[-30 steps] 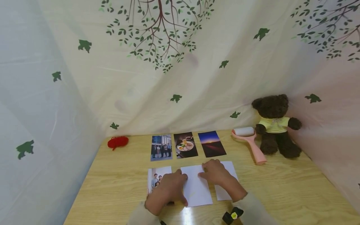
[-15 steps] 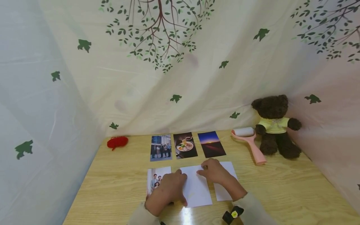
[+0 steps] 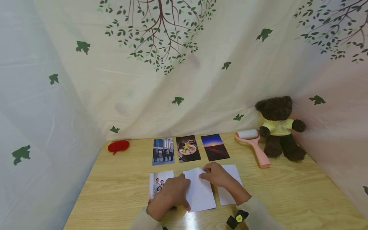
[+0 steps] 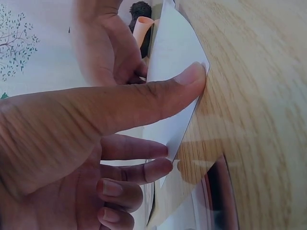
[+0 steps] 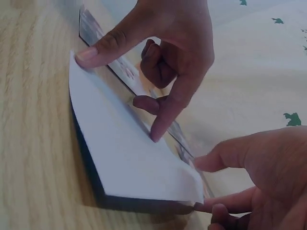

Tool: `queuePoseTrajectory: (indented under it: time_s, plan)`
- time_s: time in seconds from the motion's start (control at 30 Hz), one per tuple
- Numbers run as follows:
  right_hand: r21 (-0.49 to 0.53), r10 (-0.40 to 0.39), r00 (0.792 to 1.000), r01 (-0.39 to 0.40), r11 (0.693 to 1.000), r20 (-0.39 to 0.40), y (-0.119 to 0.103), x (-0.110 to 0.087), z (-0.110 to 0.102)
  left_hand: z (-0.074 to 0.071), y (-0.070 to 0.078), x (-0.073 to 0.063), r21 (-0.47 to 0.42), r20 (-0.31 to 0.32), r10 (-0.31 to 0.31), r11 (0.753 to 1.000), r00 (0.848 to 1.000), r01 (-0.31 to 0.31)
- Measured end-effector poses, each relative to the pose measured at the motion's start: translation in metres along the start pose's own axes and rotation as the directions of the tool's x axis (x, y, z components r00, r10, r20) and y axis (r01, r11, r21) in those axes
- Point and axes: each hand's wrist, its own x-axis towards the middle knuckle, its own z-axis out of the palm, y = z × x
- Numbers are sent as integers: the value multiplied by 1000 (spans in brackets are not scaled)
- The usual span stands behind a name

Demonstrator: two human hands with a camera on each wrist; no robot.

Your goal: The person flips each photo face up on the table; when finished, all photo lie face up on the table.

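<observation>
A photo print (image 3: 199, 195) lies white side up in the middle of the near row, bowed along its far side. My right hand (image 3: 219, 175) pinches its far right corner between thumb and fingers. In the right wrist view that corner curls up, and the print's dark underside shows below the raised edge. My left hand (image 3: 172, 191) spans the left edge, its straight thumb (image 4: 192, 74) on the near left corner. Its index fingertip touches the same edge further along; the ring and little fingers bend loosely.
A family photo (image 3: 155, 180), partly behind the left hand, and another white-backed print (image 3: 227, 195) flank it. Behind lie photos of a group (image 3: 164, 151), food (image 3: 188, 149) and a sunset (image 3: 215, 147). Red yarn (image 3: 118, 146), a pink-handled roller (image 3: 260, 153) and a teddy bear (image 3: 277, 127) are further back.
The middle print's far edge has risen and bowed, with the right hand pinching its corner and shifting slightly left. The left hand keeps its place on the print. The whole view has drifted slightly.
</observation>
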Motion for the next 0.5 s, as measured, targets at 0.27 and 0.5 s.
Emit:
queuePoseTrajectory:
  time_s: [0.27, 0.5]
  plan:
    - [53, 74, 996, -71, 996, -50, 5, 5, 2, -1, 0, -2, -33, 9, 0, 999, 1000, 0]
    - [137, 90, 993, -80, 987, -73, 5, 7, -1, 2, -2, -2, -30, 3, -1, 1000, 1000, 1]
